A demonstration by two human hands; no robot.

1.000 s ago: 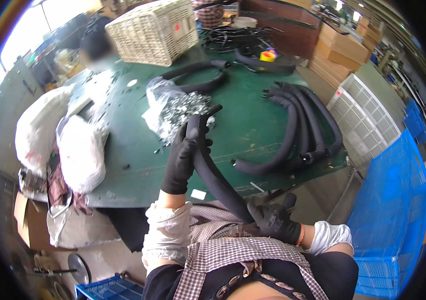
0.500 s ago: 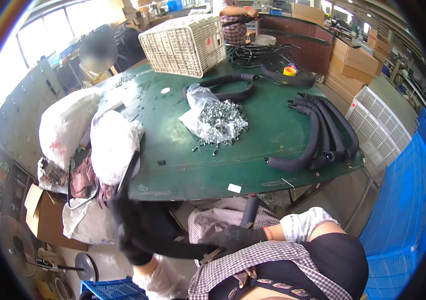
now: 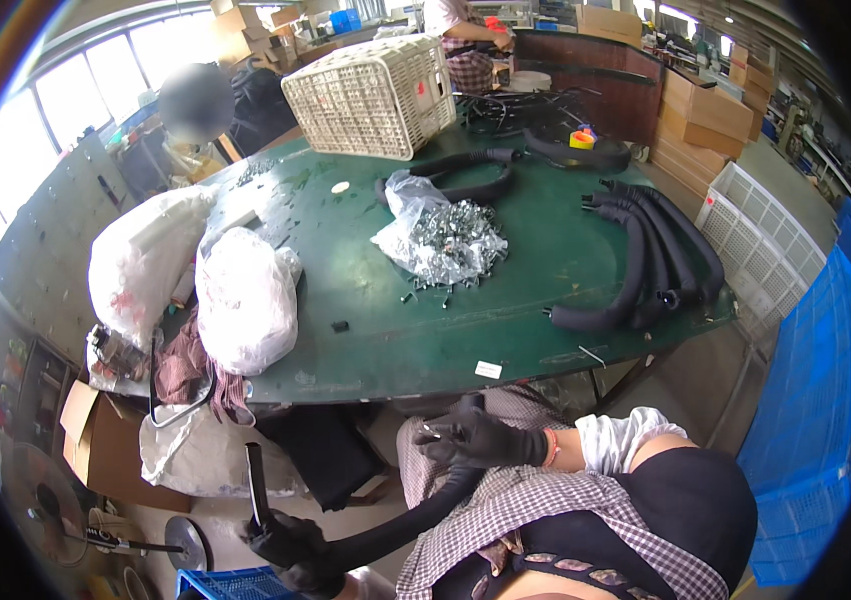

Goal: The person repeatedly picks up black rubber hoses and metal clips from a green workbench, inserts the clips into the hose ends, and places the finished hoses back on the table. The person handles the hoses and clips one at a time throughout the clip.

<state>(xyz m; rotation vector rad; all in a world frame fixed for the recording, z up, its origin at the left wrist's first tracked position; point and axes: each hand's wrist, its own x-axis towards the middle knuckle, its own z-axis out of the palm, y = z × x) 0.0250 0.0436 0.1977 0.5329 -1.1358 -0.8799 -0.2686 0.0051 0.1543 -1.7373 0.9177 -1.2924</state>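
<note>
My left hand (image 3: 291, 550), in a black glove, is closed around a black foam-covered hose (image 3: 396, 532) at the lower left. A thinner black end piece (image 3: 256, 480) with a pale edge sticks up from that fist. The hose runs right across my lap, below my right hand. My right hand (image 3: 486, 440), also gloved in black, is closed with a small shiny metal piece (image 3: 433, 432) at its fingertips; its exact kind is unclear. Beyond it, on the green table (image 3: 366, 350), small metal parts (image 3: 461, 240) spill from a clear plastic bag (image 3: 414, 195).
Several bent black hoses (image 3: 646, 255) lie at the table's right. Stuffed white bags (image 3: 246, 300) stand at its left edge, and a beige crate (image 3: 371, 100) at the back. Blue crates (image 3: 806, 420) rise on my right. A co-worker (image 3: 471, 45) stands across the table.
My left hand has moved down toward the lower edge, pulling the hose lower and baring the stool and floor behind it. My right hand has risen slightly toward the table.
</note>
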